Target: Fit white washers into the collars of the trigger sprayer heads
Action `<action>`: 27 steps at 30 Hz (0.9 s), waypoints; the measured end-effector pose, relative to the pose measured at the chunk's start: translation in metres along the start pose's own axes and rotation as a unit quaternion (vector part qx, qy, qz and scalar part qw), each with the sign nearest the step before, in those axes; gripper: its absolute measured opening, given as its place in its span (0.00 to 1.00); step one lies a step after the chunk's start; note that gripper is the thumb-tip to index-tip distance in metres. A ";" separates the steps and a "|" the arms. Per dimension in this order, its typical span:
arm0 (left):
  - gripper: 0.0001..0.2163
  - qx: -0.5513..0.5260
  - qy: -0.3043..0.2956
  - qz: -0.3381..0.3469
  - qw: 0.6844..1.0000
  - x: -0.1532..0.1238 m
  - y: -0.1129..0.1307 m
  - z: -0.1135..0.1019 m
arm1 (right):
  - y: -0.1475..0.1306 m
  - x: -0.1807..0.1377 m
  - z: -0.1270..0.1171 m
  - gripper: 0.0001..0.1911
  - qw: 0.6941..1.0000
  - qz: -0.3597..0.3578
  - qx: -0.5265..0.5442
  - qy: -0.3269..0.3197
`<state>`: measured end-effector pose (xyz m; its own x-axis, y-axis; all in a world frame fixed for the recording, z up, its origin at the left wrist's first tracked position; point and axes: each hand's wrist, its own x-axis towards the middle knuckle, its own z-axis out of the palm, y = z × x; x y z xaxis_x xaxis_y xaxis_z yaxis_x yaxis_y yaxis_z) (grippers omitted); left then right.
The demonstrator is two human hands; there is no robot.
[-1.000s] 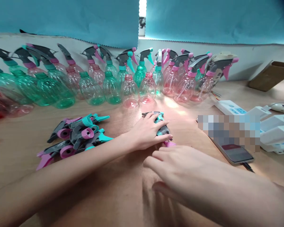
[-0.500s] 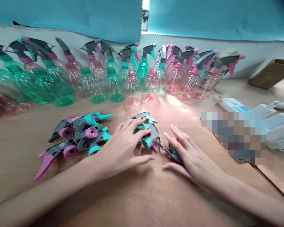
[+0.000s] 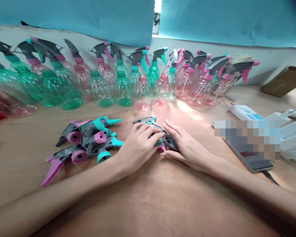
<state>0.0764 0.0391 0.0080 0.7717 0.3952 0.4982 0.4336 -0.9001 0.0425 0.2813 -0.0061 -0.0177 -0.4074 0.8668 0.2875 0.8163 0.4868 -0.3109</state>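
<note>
Both hands meet over a small group of trigger spray heads at the middle of the table. My left hand [image 3: 140, 143] is closed over the grey and turquoise spray heads [image 3: 151, 124], its bent fingers covering most of them. My right hand [image 3: 185, 144] cups a dark grey spray head [image 3: 171, 142] from the right, fingers along its far side and thumb on the near side. A bit of pink trigger [image 3: 163, 148] shows between the hands. Left of my left hand lies a pile of pink, turquoise and grey spray heads [image 3: 88, 140].
Behind stand several green bottles [image 3: 123, 90] and pink bottles [image 3: 142, 93], some with spray heads fitted. On the right lie a phone [image 3: 251, 154] with a cable, a white power strip [image 3: 246, 113] with plugs, and a brown box [image 3: 283, 80]. A blue cloth [image 3: 88, 19] hangs behind.
My right hand has moved left, bringing the dark grey spray head against the others. My left hand has closed down over the group. The view has shifted slightly.
</note>
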 end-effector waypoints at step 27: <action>0.14 -0.570 -0.028 -0.394 0.721 -0.036 0.015 -0.058 | -0.064 0.030 -0.030 0.18 0.820 0.166 0.512 -0.194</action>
<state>0.0279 0.0006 0.0408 0.5265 0.8438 -0.1035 0.1082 0.0542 0.9927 0.2289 -0.0149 0.0383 -0.4945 0.8421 -0.2154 0.2178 -0.1198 -0.9686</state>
